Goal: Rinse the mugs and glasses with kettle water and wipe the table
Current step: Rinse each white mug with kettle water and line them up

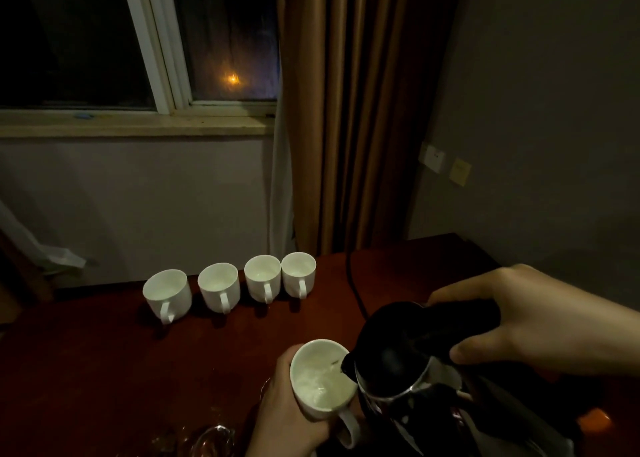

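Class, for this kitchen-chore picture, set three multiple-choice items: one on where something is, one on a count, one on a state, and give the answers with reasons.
1. Where does the row of white mugs stand?
A. at the table's far edge, under the window
B. on the windowsill
C. on the floor

2. How many mugs stand in that row?
A. two
B. four
C. six

3. What is the kettle doing?
A. lying on its side
B. standing upright on the table
C. tilted, spout over the held mug

Answers:
1 A: they stand on the dark table below the sill.
2 B: four rims show side by side.
3 C: the right hand tips it while the left hand grips the mug.
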